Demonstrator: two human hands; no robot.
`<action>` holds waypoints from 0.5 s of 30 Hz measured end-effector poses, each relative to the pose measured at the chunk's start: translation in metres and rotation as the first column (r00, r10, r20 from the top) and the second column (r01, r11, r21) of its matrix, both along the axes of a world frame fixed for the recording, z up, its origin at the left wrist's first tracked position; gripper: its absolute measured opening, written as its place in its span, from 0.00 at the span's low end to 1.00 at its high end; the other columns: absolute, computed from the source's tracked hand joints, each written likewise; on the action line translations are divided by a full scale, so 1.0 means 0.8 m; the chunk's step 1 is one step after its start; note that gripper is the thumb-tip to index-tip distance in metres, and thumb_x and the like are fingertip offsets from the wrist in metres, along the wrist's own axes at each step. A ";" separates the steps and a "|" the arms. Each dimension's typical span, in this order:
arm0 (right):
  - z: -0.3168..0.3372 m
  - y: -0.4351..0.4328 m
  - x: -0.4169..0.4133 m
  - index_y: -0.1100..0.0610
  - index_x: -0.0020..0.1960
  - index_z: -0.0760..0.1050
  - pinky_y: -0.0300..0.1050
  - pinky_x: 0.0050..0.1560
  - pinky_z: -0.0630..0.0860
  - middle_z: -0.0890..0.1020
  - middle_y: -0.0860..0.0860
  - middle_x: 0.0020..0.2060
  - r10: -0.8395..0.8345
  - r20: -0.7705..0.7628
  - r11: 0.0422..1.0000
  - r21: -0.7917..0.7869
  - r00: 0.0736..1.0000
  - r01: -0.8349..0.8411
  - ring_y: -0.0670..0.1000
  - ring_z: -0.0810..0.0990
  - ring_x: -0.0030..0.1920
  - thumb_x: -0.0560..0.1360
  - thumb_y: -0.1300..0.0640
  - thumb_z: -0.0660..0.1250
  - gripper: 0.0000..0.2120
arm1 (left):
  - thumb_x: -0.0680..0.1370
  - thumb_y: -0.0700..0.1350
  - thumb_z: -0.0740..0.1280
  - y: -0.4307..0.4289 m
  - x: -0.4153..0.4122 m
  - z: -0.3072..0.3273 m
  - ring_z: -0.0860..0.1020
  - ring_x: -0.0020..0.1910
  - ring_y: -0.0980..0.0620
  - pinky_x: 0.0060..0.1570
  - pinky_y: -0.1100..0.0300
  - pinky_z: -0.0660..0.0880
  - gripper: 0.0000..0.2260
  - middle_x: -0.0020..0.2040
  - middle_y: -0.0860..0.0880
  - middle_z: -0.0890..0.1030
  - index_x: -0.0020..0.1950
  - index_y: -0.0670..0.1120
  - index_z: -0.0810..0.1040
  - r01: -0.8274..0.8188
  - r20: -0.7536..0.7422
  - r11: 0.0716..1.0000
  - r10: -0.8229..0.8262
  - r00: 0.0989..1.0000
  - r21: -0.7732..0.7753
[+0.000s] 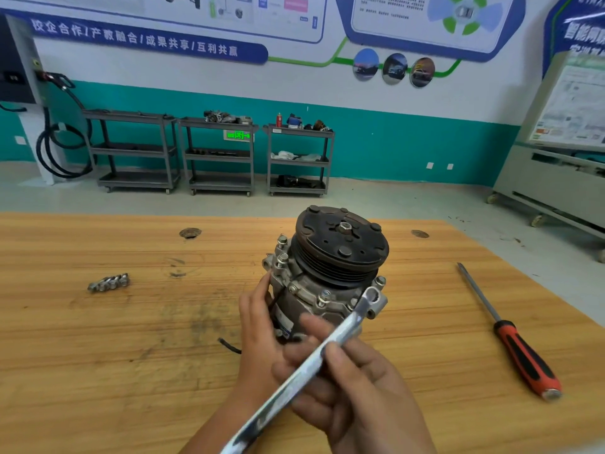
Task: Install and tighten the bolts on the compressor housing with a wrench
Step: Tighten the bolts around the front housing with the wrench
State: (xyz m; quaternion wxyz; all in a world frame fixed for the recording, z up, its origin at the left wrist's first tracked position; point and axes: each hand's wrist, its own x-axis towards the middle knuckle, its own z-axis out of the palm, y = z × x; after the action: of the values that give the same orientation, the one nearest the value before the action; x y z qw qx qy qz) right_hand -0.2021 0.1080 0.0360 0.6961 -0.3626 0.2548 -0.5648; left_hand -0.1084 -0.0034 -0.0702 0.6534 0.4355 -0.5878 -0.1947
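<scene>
The compressor (327, 276) stands on the wooden table (114, 339) with its black pulley face up. Several bolts stick up from its grey housing flange, two at the left (281, 253) and others along the front (324, 298). My left hand (258, 326) grips the left side of the housing. My right hand (357, 385) holds a silver wrench (307, 368) by the shaft; its ring end (372, 294) sits over a point on the flange's front right. A few loose bolts (109, 282) lie together on the table at the left.
A red and black screwdriver (510, 335) lies on the table at the right. A short black cable end (229, 346) pokes out beside my left hand. Grey tool carts (216, 155) stand against the far wall, and a wheeled cabinet (556, 178) at the right.
</scene>
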 end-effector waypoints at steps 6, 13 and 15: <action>-0.014 0.001 -0.074 0.50 0.43 0.83 0.40 0.37 0.78 0.81 0.56 0.30 -0.144 -0.416 0.965 -0.260 0.898 0.034 0.52 0.81 0.33 0.65 0.45 0.75 0.11 | 0.61 0.62 0.70 0.014 0.007 0.019 0.65 0.66 0.56 0.67 0.59 0.65 0.38 0.61 0.56 0.62 0.68 0.60 0.60 0.065 0.111 0.997 -0.068 0.991 0.032; 0.056 -0.034 -0.153 0.43 0.47 0.83 0.30 0.30 0.63 0.70 0.45 0.25 -0.313 -0.897 0.904 -0.382 0.311 -0.193 0.40 0.67 0.28 0.70 0.44 0.60 0.14 | 0.63 0.56 0.74 0.015 0.008 0.022 0.60 0.66 0.66 0.61 0.82 0.54 0.38 0.66 0.54 0.60 0.67 0.61 0.58 0.095 0.134 0.993 -0.104 0.985 0.073; 0.075 -0.053 -0.160 0.39 0.46 0.80 0.33 0.30 0.64 0.71 0.43 0.25 -0.339 -0.941 0.886 -0.323 0.012 -0.332 0.42 0.68 0.28 0.70 0.37 0.56 0.16 | 0.62 0.60 0.72 0.015 0.008 0.022 0.57 0.66 0.72 0.62 0.81 0.55 0.39 0.66 0.61 0.58 0.68 0.62 0.56 0.117 0.141 0.991 -0.126 0.982 0.068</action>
State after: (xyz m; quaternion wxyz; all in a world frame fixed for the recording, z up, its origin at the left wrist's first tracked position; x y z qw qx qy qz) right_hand -0.3298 0.0654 0.0957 0.1995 -0.8055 0.5261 -0.1862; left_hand -0.1019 0.0086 -0.0525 0.5826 0.4310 -0.6532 -0.2194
